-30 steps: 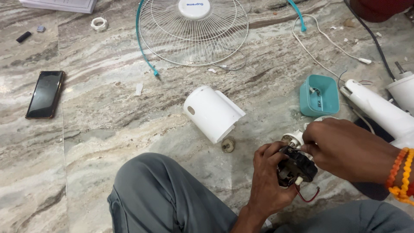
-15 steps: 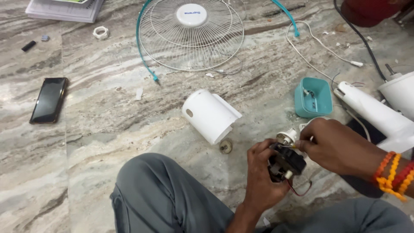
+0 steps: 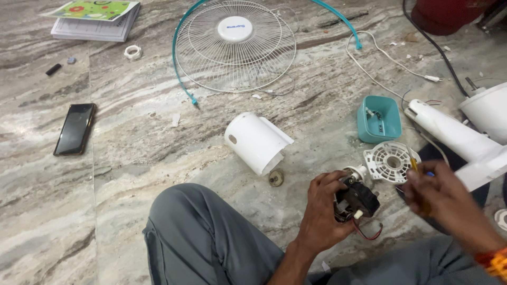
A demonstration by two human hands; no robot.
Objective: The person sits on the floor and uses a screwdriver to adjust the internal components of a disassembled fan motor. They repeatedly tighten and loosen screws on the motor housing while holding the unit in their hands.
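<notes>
Though small, black motor (image 3: 357,200), red-wired.

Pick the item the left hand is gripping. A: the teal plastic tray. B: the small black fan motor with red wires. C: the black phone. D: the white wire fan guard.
B: the left hand is wrapped around the small black fan motor with red wires, while the tray, phone and guard lie apart on the marble floor.

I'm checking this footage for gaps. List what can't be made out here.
- Head view: right hand is motion-blurred; the thin tool in it can't be identified.
- Black motor: left hand covers its near side.
- White fan base: cut off by right edge.
- Teal tray: contents too small.
</notes>
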